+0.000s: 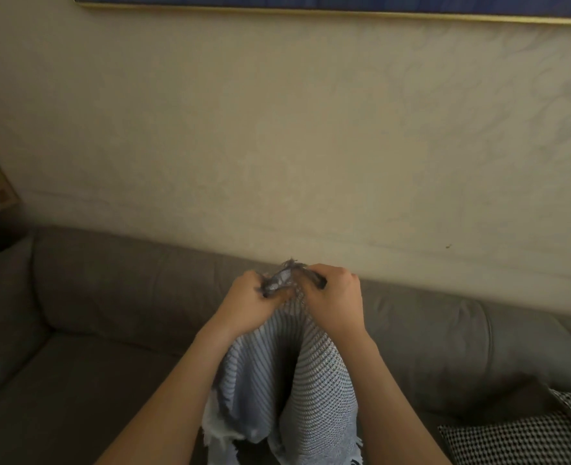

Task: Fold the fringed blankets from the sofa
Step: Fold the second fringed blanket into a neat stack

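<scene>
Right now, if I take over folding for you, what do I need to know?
Left hand: grips the top edge of the striped blanket.
Right hand: grips the same edge, close beside the left.
The blanket hangs from both hands over the sofa, fringe at the bottom.
Done: top corners look brought together.
Left: finish folding; checked fabric lies on the sofa's right end.

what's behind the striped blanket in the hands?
Behind the blanket gripped by the left hand and right hand: the grey sofa backrest, with the wall above. The seat and backrest directly behind the hanging cloth are covered; anything lying there cannot be seen.
</scene>
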Tool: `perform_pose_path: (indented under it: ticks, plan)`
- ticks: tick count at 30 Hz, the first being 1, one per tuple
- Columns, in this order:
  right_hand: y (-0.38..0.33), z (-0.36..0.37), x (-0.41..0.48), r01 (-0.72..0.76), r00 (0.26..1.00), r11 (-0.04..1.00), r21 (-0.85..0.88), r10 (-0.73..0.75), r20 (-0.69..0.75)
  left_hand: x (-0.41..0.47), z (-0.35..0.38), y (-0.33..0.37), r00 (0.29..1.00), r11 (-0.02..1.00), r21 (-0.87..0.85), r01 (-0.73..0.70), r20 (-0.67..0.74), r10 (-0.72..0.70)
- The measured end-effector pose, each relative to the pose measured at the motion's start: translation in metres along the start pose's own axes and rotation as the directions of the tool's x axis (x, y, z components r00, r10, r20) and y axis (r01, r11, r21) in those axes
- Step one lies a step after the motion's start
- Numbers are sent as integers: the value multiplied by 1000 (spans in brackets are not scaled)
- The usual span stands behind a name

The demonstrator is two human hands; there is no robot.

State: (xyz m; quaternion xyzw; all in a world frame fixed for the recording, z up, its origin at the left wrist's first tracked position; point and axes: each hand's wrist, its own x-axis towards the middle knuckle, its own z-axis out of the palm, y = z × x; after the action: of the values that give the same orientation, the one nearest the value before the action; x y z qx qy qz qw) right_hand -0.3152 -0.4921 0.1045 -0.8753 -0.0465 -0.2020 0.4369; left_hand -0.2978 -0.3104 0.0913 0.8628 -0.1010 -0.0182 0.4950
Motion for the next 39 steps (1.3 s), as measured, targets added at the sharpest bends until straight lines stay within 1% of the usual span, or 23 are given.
perform_pose_path:
  ticks: [2,6,9,12,15,17,21,23,25,27,30,34,35,37,39]
  plan:
    - [3,0,2,10,999,998,66,-14,52,7,-5,6,995,995,93,-20,-98,29]
    - [9,0,3,-29,966,985,167,-15,258,17,-17,19,967,969,244,-39,-235,98]
    - [10,3,8,-27,939,982,189,-40,341,18,-26,29,936,949,303,-92,-298,186]
    - [7,7,15,-27,926,977,209,-55,374,21,-35,36,908,952,300,-66,-378,182]
    - [0,12,22,-11,929,974,228,-75,362,27,-47,43,877,962,270,-36,-452,159]
    - [-8,15,25,-10,940,966,257,-79,333,30,-55,48,867,972,230,-44,-474,152]
    - [-30,13,33,23,970,965,263,-85,228,29,-70,60,866,970,204,-130,-453,211]
    - [-38,9,39,31,985,971,237,-70,157,26,-77,64,868,974,166,-152,-449,212]
    - [-42,7,45,43,995,975,216,-60,76,27,-82,65,838,974,173,-144,-502,213]
    - [-47,6,46,77,996,977,201,-84,27,29,-81,64,791,973,195,-121,-573,213]
    - [-55,9,42,147,985,981,130,-157,73,31,-77,70,747,973,212,-91,-631,207]
    - [-43,8,41,198,957,976,86,-212,200,32,-82,74,736,964,251,-84,-636,230]
    - [-40,7,43,186,951,977,103,-205,231,33,-83,74,735,965,251,-77,-640,225]
    - [-37,3,44,151,936,969,195,-203,286,35,-82,74,735,969,239,-60,-646,205]
    - [-39,0,43,137,931,958,252,-211,297,37,-79,72,732,975,221,-40,-657,179]
